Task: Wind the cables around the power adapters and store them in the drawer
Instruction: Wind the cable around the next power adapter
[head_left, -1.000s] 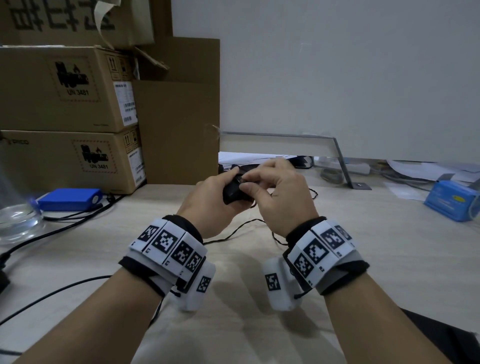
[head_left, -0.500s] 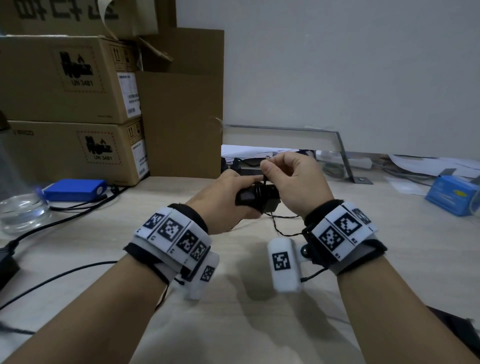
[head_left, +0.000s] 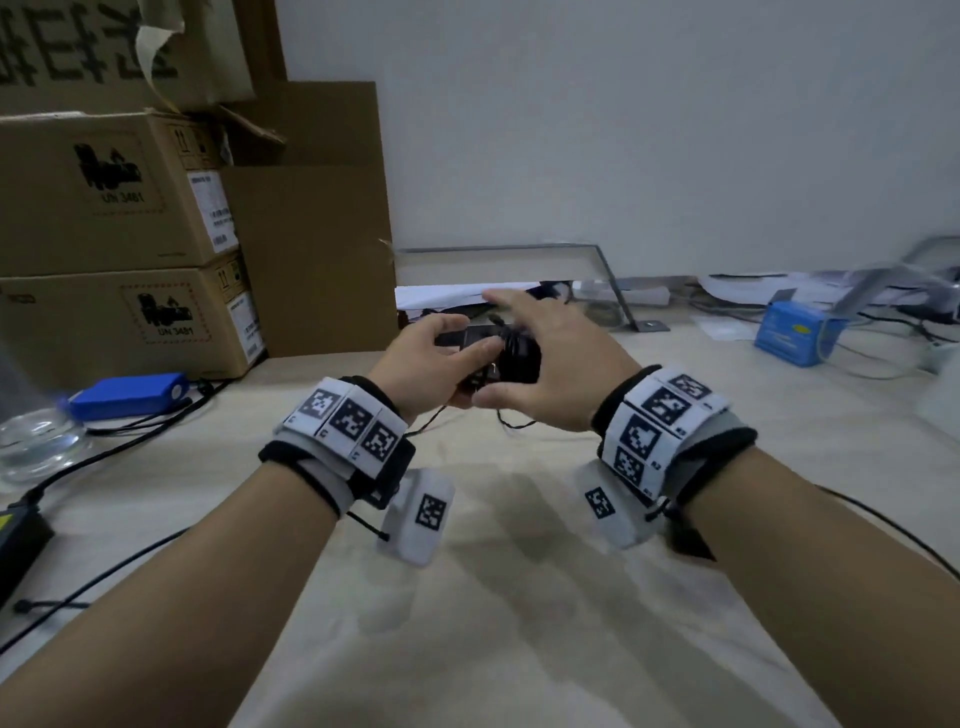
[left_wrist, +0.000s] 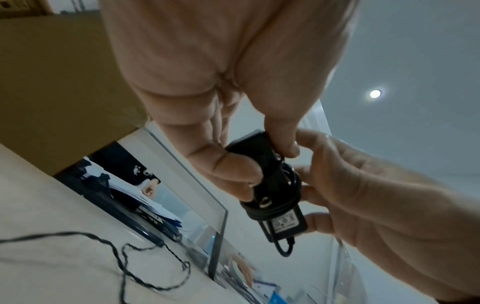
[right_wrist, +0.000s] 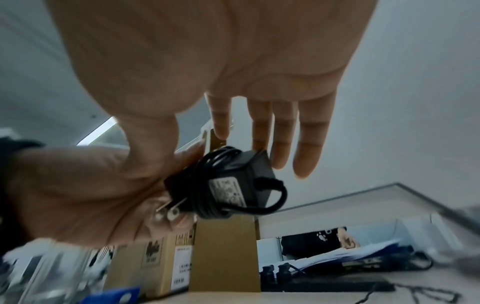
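Black power adapter (left_wrist: 262, 181) sat at frame centre in the head view, held above the pale wood-grain table (head_left: 519, 623). Boxy matte plastic body, grey printed label, two flat metal prongs (right_wrist: 168, 209). Thin black cable (left_wrist: 279, 207) was coiled in tight turns round its middle, and a short loop stood off one end. Left hand (head_left: 426, 358) pinched the body between thumb and fingers. Right hand (head_left: 550, 364) was spread, fingers straight, just beside the adapter. Stacked cardboard boxes (head_left: 119, 234) filled upper left; loose cable trailed on the table below the hands.

Matt black plastic adapter (left_wrist: 272, 185), metal prongs (right_wrist: 168, 211)
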